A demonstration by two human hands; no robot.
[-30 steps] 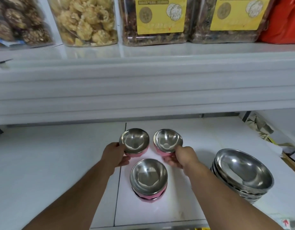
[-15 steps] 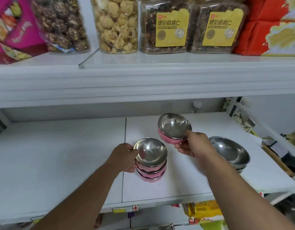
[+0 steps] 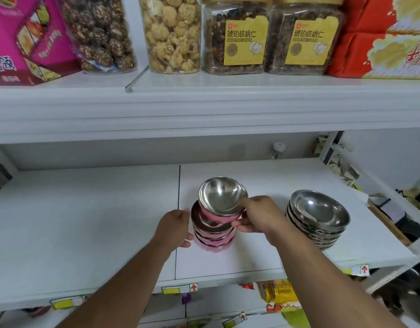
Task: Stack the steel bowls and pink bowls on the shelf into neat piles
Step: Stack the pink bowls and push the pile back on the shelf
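A pile of pink bowls (image 3: 212, 235) with steel insides stands on the white shelf (image 3: 86, 221), near the middle. My right hand (image 3: 258, 216) grips one more pink bowl (image 3: 222, 197) by its right rim, tilted, its base resting on the pile's top bowl. My left hand (image 3: 174, 227) is cupped against the pile's left side, fingers touching it. To the right stands a separate pile of larger steel bowls (image 3: 319, 217), apart from both hands.
The upper shelf (image 3: 204, 107) juts out just above, carrying jars of snacks (image 3: 236, 36) and boxes. Folded cardboard and clutter (image 3: 388, 216) lie at the shelf's right end. Price tags (image 3: 180, 288) line the front edge; packets sit on the shelf below.
The left hand set its pink bowl on the pile and now steadies the pile. The right hand carried its bowl left and down onto the pile's top. The camera pulled back.
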